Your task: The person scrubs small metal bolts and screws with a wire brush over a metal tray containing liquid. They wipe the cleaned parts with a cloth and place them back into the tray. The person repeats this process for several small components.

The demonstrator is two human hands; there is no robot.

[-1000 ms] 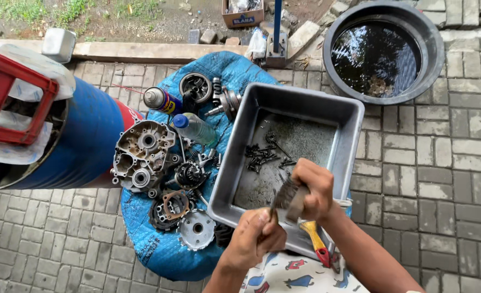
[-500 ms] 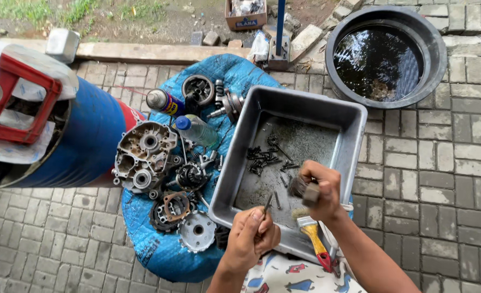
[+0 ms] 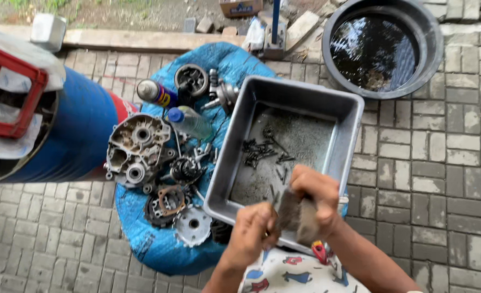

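Observation:
My right hand [image 3: 319, 196] grips a dirty paint brush [image 3: 297, 214] over the near edge of a grey metal tray [image 3: 343, 114]. My left hand [image 3: 251, 230] pinches a small thin metal part against the bristles; the part is mostly hidden. A pile of dark bolts and screws [image 3: 262, 152] lies in the tray's wet, gritty bottom. The brush's red and yellow handle [image 3: 321, 252] pokes out below my right wrist.
Engine case halves [image 3: 137, 149], gears and covers lie on a blue tarp [image 3: 159, 244] left of the tray, with a spray can [image 3: 156, 93] and a plastic bottle [image 3: 191, 122]. A blue drum [image 3: 78, 135] stands left, a black water tub [image 3: 379, 49] far right. Brick paving surrounds.
My hands have come together at the tray's near edge. The brush, held higher a second ago, now presses against the small part in my left hand.

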